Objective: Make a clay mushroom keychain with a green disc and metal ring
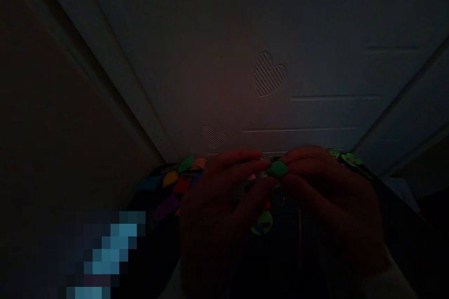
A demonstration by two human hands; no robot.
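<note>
The scene is very dark. My left hand (217,196) and my right hand (329,191) are raised side by side, fingertips meeting in the middle. Between the fingertips sits a small green rounded piece (278,168), pinched by both hands. Just below it hangs a small green shape with a blue stripe (263,223); whether it is attached to the green piece is unclear. Both hands have curled fingers.
Several small coloured pieces, green, orange, red and purple (178,182), lie on a dark surface behind my left hand. More green shapes (347,158) lie at the right. A pale panel with heart-shaped cut-outs (268,74) stands behind. A blurred blue patch (112,252) fills the lower left.
</note>
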